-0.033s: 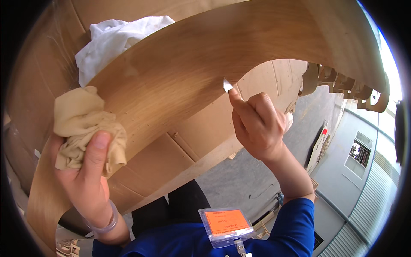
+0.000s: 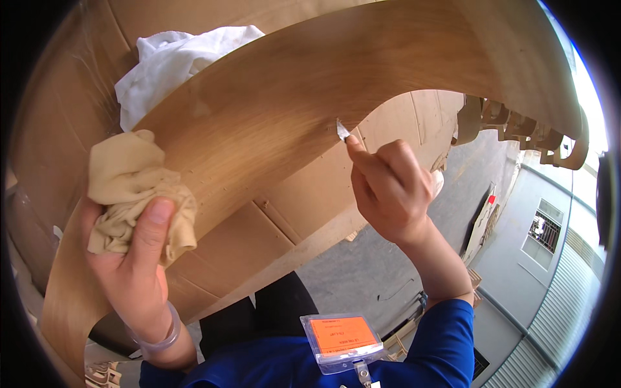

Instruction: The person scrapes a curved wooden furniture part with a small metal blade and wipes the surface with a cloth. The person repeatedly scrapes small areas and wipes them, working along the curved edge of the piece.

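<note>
A large curved wooden panel [image 2: 272, 97] with a brown grain sweeps across the view. My right hand [image 2: 391, 187] is closed round a small knife [image 2: 342, 131], its pointed metal blade touching the panel near the inner curved edge. Most of the handle is hidden in my fist; a pale end shows at the far side of the palm. At the left, my left hand [image 2: 139, 258] grips a crumpled beige cloth [image 2: 132, 168] between thumb and fingers, over the panel's left part. The fingers behind the cloth are mostly hidden.
Brown cardboard [image 2: 236, 239] lies under the panel. A white cloth [image 2: 171, 64] is bunched behind its far edge. Several curved wooden pieces [image 2: 511, 123] stand in a row at the right, above a grey floor [image 2: 349, 271]. An orange badge [image 2: 343, 336] hangs at my chest.
My left hand and the beige cloth have shifted slightly to the right. The knife blade has turned a little at nearly the same spot on the panel.
</note>
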The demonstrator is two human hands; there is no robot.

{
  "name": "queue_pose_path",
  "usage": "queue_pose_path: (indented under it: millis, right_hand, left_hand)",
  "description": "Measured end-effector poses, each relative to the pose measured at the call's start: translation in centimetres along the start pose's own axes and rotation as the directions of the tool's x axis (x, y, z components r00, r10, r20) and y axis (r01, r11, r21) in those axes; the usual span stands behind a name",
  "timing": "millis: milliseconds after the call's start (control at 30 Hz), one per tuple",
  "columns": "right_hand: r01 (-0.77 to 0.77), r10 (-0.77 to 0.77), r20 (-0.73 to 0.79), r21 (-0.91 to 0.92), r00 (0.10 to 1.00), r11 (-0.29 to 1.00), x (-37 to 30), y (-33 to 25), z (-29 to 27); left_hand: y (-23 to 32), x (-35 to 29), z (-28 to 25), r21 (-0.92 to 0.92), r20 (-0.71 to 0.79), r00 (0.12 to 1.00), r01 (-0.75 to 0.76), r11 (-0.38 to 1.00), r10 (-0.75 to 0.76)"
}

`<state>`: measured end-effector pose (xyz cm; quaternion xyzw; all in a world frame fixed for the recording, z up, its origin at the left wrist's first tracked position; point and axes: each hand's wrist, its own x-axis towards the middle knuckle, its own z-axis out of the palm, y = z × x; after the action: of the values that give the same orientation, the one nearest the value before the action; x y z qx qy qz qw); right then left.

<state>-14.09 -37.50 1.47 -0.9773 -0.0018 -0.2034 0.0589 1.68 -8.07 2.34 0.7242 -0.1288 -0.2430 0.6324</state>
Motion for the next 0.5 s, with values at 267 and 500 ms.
queue_pose_path:
  millis: [267,500]
  right_hand:
    - [-0.002,0.000,-0.074,-0.024,0.997,1.000,-0.9,0.2,1.5]
    - [-0.004,0.006,-0.100,0.016,0.995,1.000,-1.3,-0.4,2.1]
  left_hand:
    - [0.6,0.2,2.7,-0.018,-0.052,0.999,0.006,1.000,-0.007]
    - [0.8,0.0,3.5,-0.011,-0.070,0.997,0.010,1.000,-0.010]
